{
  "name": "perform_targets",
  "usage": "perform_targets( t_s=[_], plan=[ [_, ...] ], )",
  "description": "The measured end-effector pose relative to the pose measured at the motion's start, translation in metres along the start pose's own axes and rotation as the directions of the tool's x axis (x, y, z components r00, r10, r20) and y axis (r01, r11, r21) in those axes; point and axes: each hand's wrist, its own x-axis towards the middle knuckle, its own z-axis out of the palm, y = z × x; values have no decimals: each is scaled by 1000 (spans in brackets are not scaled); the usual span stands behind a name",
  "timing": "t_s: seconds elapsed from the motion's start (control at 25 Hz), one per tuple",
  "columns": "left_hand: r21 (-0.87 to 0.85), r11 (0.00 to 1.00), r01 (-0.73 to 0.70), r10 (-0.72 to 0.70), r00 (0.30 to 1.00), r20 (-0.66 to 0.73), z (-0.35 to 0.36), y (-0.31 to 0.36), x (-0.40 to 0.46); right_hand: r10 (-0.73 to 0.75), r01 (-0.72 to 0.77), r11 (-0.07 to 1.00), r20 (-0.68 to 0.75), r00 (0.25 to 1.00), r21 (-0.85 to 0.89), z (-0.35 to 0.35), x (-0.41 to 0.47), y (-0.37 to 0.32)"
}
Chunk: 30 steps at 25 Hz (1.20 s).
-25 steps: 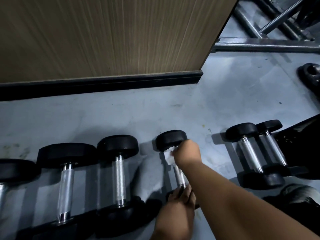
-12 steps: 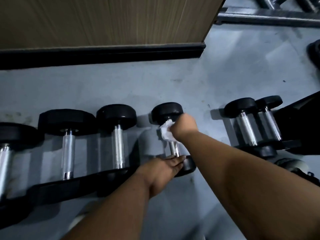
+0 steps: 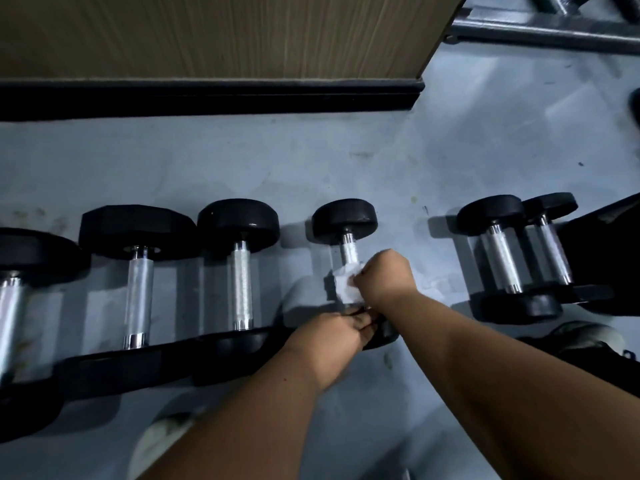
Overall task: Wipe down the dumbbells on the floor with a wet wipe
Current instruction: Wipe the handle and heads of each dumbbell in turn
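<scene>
Gripping crumpled white wipe around knurled chrome dumbbell handle, right hand.

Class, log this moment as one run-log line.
right hand grips white wet wipe on chrome dumbbell handle | left hand holds near black end

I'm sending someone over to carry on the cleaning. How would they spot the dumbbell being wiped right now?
Start at the wood-panelled wall with its black skirting; a row of dumbbells lies on the grey floor before it. The dumbbell being wiped sits alone in the gap right of the big ones, its chrome handle wrapped in a white wet wipe under the right hand, the left hand steadying its near end.
</scene>
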Motion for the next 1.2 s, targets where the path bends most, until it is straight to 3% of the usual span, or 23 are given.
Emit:
perform_targets(
  t_s=[0.08, 0.2, 0.32, 0.48, 0.68, 0.84, 0.96, 1.04, 1.2],
  plan=[
    [-17, 1000, 18, -17, 999, 48, 5, -2, -1, -24, 26, 1000, -92, 995, 14, -7, 18, -24],
    [-96, 995, -8, 15, 997, 73, 6, -2, 3, -5, 13, 996, -83, 997, 89, -12, 36, -38],
    [-49, 997, 63, -57, 993, 103, -3, 2, 8, 16, -15, 1000, -46, 999, 18, -5, 15, -21],
    [7, 997, 82, -82, 996, 38, -20, 20, 16, 76, -77, 997, 59, 995, 22, -5, -9, 10],
    [81, 996, -39, 50, 988, -146, -6, 21, 14, 8, -7, 998, -21, 1000, 58, -22, 34, -23],
    [-43, 998, -40, 36, 995, -93, 23, 1, 6, -26, 26, 1000, 0, 1000, 12, -14, 27, -15],
    [-71, 995, -62, 50, 985, -163, 24, 8, -5, -13, 2, 991, 83, 996, 133, -7, 4, 17],
    [14, 998, -66, 67, 972, -225, 26, 18, -14, -73, 61, 988, 76, 994, 145, -9, -1, 28],
    [51, 999, -19, 31, 968, -247, 35, 25, -30, -256, 266, 957, -99, 962, 112, -13, 26, 13]
  ],
)
